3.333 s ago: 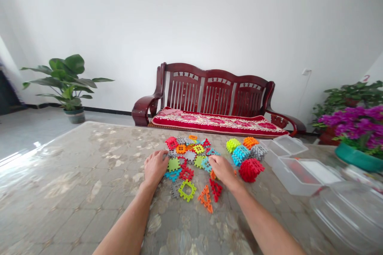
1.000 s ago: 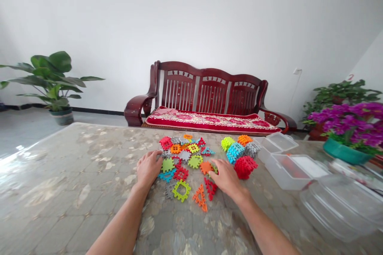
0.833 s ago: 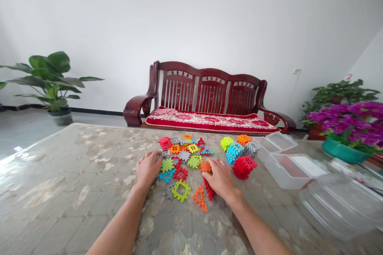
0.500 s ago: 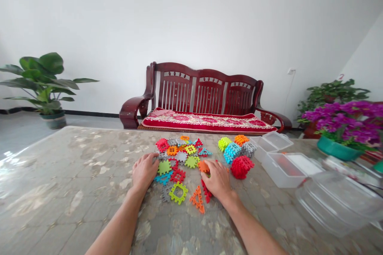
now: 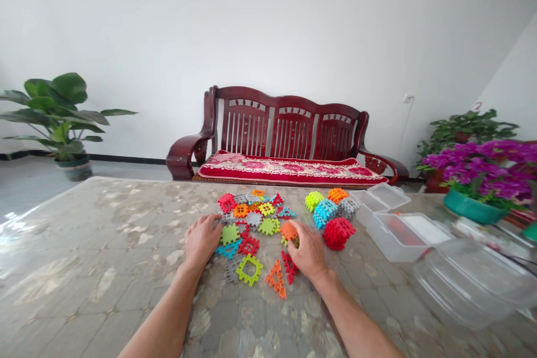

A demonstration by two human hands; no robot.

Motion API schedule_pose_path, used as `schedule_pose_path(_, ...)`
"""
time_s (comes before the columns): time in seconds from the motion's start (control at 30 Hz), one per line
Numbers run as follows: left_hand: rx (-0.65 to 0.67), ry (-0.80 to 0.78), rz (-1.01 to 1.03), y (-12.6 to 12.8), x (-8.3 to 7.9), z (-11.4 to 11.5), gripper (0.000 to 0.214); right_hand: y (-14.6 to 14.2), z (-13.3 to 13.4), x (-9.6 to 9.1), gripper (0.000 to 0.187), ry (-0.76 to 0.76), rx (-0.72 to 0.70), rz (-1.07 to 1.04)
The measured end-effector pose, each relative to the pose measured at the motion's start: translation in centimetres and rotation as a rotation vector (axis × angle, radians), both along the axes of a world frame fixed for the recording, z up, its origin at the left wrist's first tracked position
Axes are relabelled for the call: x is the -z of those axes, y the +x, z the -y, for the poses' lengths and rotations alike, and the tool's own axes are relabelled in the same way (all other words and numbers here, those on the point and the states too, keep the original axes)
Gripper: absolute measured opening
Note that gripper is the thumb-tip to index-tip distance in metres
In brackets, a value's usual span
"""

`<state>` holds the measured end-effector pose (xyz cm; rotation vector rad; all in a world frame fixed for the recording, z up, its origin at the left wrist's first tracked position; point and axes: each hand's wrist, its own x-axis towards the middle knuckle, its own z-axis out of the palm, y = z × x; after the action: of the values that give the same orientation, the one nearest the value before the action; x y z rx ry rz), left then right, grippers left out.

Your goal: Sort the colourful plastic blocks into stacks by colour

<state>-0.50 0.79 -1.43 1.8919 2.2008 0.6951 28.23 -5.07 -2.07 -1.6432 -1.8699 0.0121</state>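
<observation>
A pile of flat, toothed plastic tiles [image 5: 251, 218] in red, orange, green, blue and grey lies spread on the marbled table [image 5: 104, 257]. My left hand [image 5: 201, 240] rests flat and open on the table at the pile's left edge, its fingertips by a green square tile [image 5: 230, 233] and grey tiles. My right hand [image 5: 308, 249] sits at the pile's right side, its fingers curled onto an orange tile [image 5: 288, 230] with a yellow-green tile just under it. A red triangle tile [image 5: 289, 265] and an orange triangle tile [image 5: 276, 278] lie by that wrist.
Built-up cubes in yellow-green [image 5: 312, 199], orange [image 5: 338, 194], blue [image 5: 325, 212] and grey [image 5: 347, 208], plus a red one [image 5: 339, 233], stand right of the pile. Clear plastic boxes [image 5: 388, 232] and a large clear container [image 5: 474, 282] sit at the right. A teal flowerpot [image 5: 474, 207], a wooden bench [image 5: 285, 140].
My right hand has slid left from beside the red cube and closed its fingers on the orange tile. My left hand has stayed where it was. The view has shifted slightly.
</observation>
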Motion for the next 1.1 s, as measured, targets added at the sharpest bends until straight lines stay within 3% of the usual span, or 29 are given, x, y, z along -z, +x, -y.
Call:
schedule_pose_path(0.37, 0.010, 0.010, 0.018, 0.0, 0.0, 0.1, 0.041, 0.8, -0.9, 0.8, 0.051, -0.002, 0.117, 0.056)
schedule_pose_path(0.7, 0.015, 0.004, 0.032, 0.0, 0.2, -0.1, 0.038, -1.0, 0.0, 0.3, 0.035, 0.036, -0.067, 0.098)
schedule_pose_path(0.93, 0.062, 0.006, 0.034, 0.1, 0.1, -0.1, 0.034, -2.1, -0.3, 0.3, 0.037, 0.006, -0.090, 0.116)
schedule_pose_path(1.1, 0.061, 0.009, 0.042, 0.1, 0.1, 0.0, 0.034, -3.3, -1.2, -0.7, 0.045, -0.059, -0.095, 0.194)
